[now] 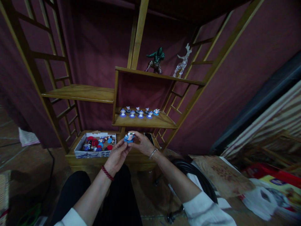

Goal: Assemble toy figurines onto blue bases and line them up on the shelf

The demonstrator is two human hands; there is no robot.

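Between my two hands is a small figurine on a blue base. My left hand grips it from the lower left, a red bead bracelet on its wrist. From the right, the fingers of my right hand close on the same figurine. Just beyond, on the wooden shelf, several small figurines stand in two rows, purple-based ones in front and dark ones behind. A blue-based figurine stands at the right end. Left of my hands, an open box holds several loose figurines and red and blue discs.
A higher shelf bears a dark green crouching figure and a clear deer statue. An upper left shelf juts out above the box. Behind my right hand lies a dark flat object. Plastic bags and cardboard lie at the right.
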